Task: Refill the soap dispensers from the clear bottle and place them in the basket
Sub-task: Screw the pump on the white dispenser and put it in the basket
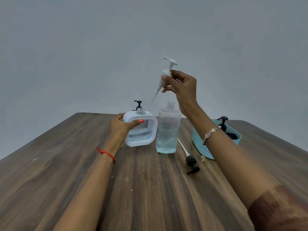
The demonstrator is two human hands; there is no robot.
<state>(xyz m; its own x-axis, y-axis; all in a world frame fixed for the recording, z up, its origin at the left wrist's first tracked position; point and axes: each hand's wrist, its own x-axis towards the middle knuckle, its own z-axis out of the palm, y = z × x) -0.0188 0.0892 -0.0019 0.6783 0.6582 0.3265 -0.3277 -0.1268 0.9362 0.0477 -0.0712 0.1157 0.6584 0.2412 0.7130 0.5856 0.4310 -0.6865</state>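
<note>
Clear bottle (168, 130): upright on the table (66, 172), neck uncapped, roughly half full of pale blue liquid.
White dispenser (141, 130): just left of the bottle, tilted, neck open; your left hand (123, 125) wraps its left side, thumb across the front.
White pump (165, 75): raised above the bottle, tube slanting down; your right hand (181, 85) pinches its collar between thumb and fingers.
Black pump (191, 162): lying on the table right of the bottle, white tube attached.
Basket (203, 147): teal, far right, holding one black-pumped dispenser (224, 125).
Another black pump head (138, 104): behind the white dispenser.
</note>
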